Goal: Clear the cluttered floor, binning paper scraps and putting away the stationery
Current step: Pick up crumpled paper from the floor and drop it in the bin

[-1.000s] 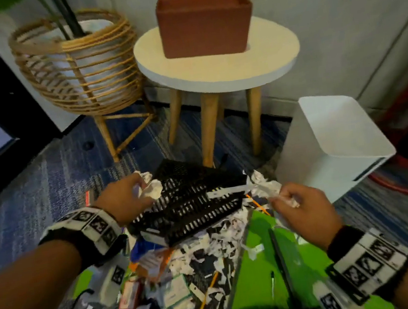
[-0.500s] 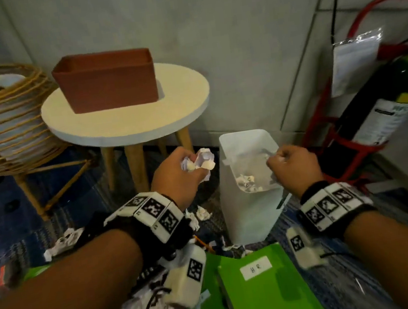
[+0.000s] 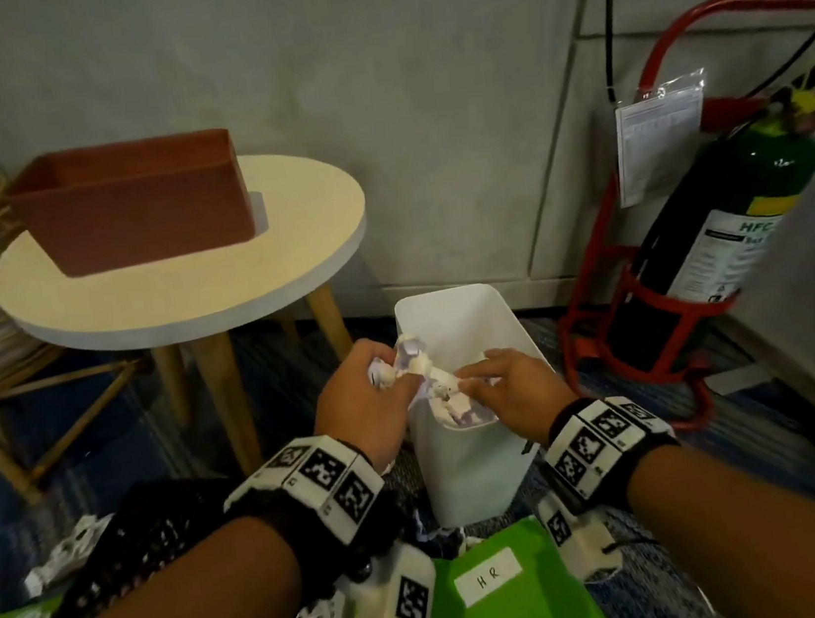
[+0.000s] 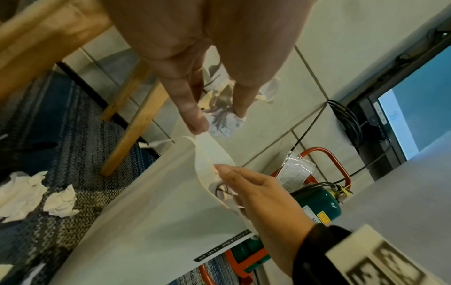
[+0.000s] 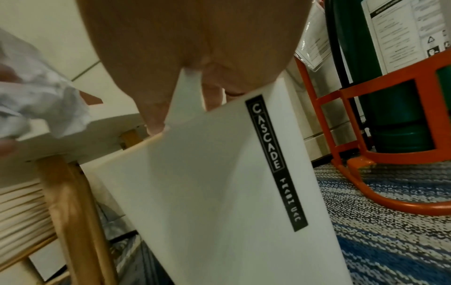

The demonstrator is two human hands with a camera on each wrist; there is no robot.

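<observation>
The white bin [image 3: 472, 461] stands on the carpet in front of me, with paper scraps [image 3: 452, 409] inside it. My left hand [image 3: 394, 378] pinches a crumpled paper ball [image 3: 412, 357] at the bin's left rim. In the left wrist view the ball [image 4: 220, 113] sits between finger and thumb just above the bin [image 4: 158, 212]. My right hand [image 3: 476, 377] hovers over the bin's mouth, fingers straight and holding nothing. In the right wrist view its fingers [image 5: 156, 119] dip behind the rim of the bin [image 5: 207, 183].
A green folder [image 3: 513, 616] labelled HR lies near me, beside a black mesh tray [image 3: 131, 547]. More crumpled scraps [image 4: 58, 202] lie on the carpet. A round side table [image 3: 235, 279] carries a brown box [image 3: 137, 204]. A fire extinguisher [image 3: 726, 225] stands at right.
Both hands carried paper from the floor pile up to the bin. The right hand, clenched on scraps half a second ago, has straightened its fingers. The left hand has reached the rim.
</observation>
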